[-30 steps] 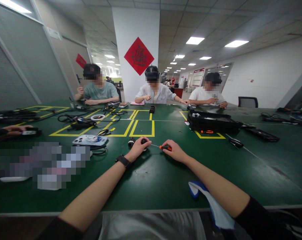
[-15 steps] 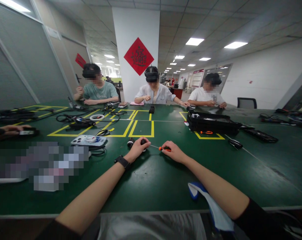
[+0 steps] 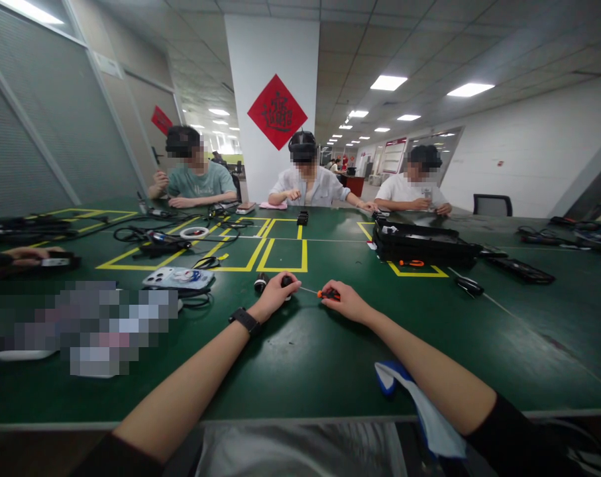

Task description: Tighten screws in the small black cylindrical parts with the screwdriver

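Note:
My right hand [image 3: 344, 301] is closed around the orange-and-black handle of a screwdriver [image 3: 326, 295]. Its thin shaft points left, and the tip meets or lies close to a small black part [image 3: 286, 281] pinched in my left hand [image 3: 275, 296]. Fingers cover most of that part, so its kind is hidden. Just left of my left fingers, a small black round piece with a white band [image 3: 261, 283] rests on the green table [image 3: 300, 371].
Phones, including one in a patterned case [image 3: 178, 278], and cables lie left. A black open case [image 3: 424, 242], another orange screwdriver [image 3: 411, 263] and a black-handled tool [image 3: 469, 285] are right. A blue-white cloth [image 3: 429, 417] hangs over the near edge. Several people sit around.
Almost nothing differs. Both hands keep their hold and place, with the screwdriver handle looking slightly turned in my right fingers. The view has shifted very slightly.

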Demonstrator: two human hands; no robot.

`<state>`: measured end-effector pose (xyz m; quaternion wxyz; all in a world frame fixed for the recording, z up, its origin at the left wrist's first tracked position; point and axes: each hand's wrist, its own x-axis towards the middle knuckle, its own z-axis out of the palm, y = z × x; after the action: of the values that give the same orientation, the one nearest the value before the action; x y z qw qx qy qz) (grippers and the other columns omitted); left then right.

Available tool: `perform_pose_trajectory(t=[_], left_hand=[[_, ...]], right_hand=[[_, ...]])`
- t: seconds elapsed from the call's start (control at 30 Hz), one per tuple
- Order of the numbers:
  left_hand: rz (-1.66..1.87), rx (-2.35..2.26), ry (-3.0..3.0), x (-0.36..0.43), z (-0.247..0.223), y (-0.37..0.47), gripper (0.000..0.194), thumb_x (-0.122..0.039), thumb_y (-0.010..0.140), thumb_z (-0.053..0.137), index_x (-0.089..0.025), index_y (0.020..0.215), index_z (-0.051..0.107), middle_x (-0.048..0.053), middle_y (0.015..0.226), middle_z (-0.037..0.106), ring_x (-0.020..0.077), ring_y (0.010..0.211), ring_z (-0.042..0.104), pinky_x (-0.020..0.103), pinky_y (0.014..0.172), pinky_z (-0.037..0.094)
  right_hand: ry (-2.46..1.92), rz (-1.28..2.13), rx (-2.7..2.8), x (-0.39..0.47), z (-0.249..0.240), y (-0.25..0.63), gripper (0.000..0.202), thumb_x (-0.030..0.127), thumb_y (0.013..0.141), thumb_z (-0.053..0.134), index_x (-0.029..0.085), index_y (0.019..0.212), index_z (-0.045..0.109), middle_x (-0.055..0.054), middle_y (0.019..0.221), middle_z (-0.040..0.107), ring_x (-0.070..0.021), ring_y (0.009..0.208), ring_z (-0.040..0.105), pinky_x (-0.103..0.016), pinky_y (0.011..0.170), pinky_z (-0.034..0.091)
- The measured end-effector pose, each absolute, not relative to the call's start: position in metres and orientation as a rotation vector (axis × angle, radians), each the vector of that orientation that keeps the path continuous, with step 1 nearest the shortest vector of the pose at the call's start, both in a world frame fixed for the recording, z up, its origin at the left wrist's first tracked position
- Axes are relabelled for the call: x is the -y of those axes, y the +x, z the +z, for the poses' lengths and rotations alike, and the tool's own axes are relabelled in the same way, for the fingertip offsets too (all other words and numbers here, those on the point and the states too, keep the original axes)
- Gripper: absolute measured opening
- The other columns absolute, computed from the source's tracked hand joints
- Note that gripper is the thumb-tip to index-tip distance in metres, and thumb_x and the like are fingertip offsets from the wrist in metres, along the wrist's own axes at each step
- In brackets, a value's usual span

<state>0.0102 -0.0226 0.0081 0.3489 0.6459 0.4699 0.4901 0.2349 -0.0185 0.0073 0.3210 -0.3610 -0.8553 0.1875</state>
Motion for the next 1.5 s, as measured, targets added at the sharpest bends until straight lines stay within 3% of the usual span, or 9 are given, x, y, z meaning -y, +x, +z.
perform_pose_trajectory(t=[0.43, 0.7, 0.93, 1.27, 1.5], left_hand=[[1.262, -1.201, 1.687, 0.022, 0.008, 0.010, 0.032, -0.045, 0.067, 0.057, -0.016, 0.081, 0.056, -0.001, 0.068, 0.056, 0.0110, 0.064, 0.051, 0.023, 0.061, 0.041], [1.273, -1.220, 1.677, 0.023, 0.008, 0.011, 0.032, -0.046, 0.067, 0.058, -0.017, 0.080, 0.056, -0.001, 0.068, 0.056, 0.0111, 0.063, 0.051, 0.023, 0.061, 0.041], [1.289, -1.237, 1.632, 0.023, 0.009, 0.011, 0.032, -0.046, 0.065, 0.059, -0.017, 0.079, 0.057, -0.001, 0.066, 0.056, 0.0107, 0.061, 0.051, 0.023, 0.059, 0.041], [1.277, -1.231, 1.658, 0.022, 0.009, 0.010, 0.031, -0.043, 0.065, 0.060, -0.017, 0.080, 0.057, -0.001, 0.069, 0.056, 0.0110, 0.063, 0.051, 0.023, 0.059, 0.041], [1.270, -1.237, 1.669, 0.023, 0.009, 0.010, 0.030, -0.043, 0.065, 0.059, -0.017, 0.079, 0.057, -0.001, 0.068, 0.056, 0.0112, 0.064, 0.052, 0.024, 0.061, 0.042]], right_hand=[[-0.973, 0.313, 2.315, 0.021, 0.012, 0.237, 0.020, 0.035, 0.080, 0.053, 0.017, 0.084, 0.060, -0.004, 0.085, 0.055, -0.0154, 0.083, 0.047, -0.030, 0.076, 0.038], [-0.929, 0.331, 2.359, 0.020, 0.013, 0.238, 0.019, 0.021, 0.085, 0.043, 0.017, 0.081, 0.061, -0.004, 0.085, 0.056, -0.0155, 0.083, 0.047, -0.031, 0.078, 0.037], [-0.889, 0.361, 2.314, 0.024, 0.013, 0.236, 0.012, 0.015, 0.077, 0.049, 0.017, 0.085, 0.058, -0.004, 0.087, 0.056, -0.0163, 0.085, 0.047, -0.031, 0.079, 0.037], [-0.945, 0.363, 2.269, 0.028, 0.015, 0.235, 0.020, 0.019, 0.073, 0.057, 0.018, 0.093, 0.054, -0.004, 0.089, 0.054, -0.0162, 0.084, 0.047, -0.030, 0.076, 0.038], [-0.992, 0.337, 2.323, 0.021, 0.013, 0.238, 0.014, 0.024, 0.083, 0.047, 0.017, 0.083, 0.059, -0.004, 0.086, 0.054, -0.0160, 0.084, 0.046, -0.030, 0.076, 0.037]])
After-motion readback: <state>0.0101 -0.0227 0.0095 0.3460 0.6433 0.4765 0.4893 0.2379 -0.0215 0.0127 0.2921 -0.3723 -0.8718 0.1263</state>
